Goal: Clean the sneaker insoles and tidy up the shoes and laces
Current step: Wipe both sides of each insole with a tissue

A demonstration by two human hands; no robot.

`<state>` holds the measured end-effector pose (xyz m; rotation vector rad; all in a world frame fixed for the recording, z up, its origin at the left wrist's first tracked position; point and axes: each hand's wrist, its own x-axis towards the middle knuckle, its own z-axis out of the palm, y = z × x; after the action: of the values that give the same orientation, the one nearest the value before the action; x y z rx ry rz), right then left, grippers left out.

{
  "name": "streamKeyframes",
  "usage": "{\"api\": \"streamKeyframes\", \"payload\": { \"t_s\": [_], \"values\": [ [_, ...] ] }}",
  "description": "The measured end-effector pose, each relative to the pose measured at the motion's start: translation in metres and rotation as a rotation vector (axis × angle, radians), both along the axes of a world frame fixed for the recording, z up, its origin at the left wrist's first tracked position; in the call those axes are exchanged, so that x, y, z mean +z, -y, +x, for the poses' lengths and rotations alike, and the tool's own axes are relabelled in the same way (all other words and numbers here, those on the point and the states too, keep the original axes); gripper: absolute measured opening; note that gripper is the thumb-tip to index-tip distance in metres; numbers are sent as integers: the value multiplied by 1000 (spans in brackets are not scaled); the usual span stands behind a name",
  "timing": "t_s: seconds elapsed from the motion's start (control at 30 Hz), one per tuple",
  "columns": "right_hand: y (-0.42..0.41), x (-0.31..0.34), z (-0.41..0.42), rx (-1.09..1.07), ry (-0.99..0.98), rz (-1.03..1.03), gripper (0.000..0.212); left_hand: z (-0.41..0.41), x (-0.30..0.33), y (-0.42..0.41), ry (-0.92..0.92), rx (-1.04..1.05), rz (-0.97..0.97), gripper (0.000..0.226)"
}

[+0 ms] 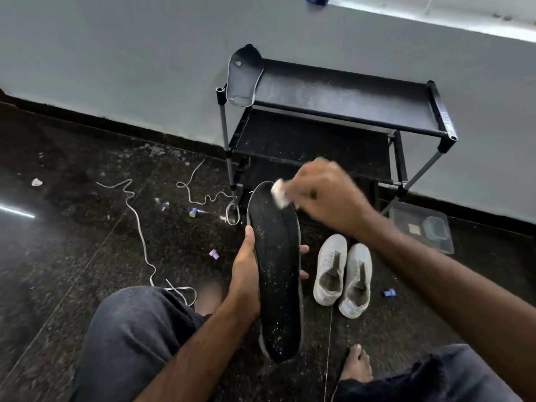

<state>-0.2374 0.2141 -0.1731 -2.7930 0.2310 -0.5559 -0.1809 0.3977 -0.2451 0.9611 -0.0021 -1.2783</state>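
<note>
Dark speckled floor (pixel 87 242) runs to a grey wall, where a black shoe rack (pixel 348 94) carries one insole (pixel 245 76) at its left end. The left hand (pixel 246 274) grips a second black insole (pixel 275 271) by its edge, while the right hand (pixel 327 198) pinches a white wad (pixel 280 194) against its toe. Two white sneakers (pixel 343 277) sit just beside; loose laces (pixel 139 227) trail left.
</note>
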Motion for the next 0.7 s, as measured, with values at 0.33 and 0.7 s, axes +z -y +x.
{"api": "streamKeyframes", "payload": {
  "t_s": [0.33, 0.7],
  "values": [
    [24, 4, 9, -214, 3, -55, 8, 2, 2, 2, 2, 37, 10, 81],
    [34, 1, 17, -129, -157, -265, 13, -2, 4, 3, 19, 12, 17, 83]
  ]
}}
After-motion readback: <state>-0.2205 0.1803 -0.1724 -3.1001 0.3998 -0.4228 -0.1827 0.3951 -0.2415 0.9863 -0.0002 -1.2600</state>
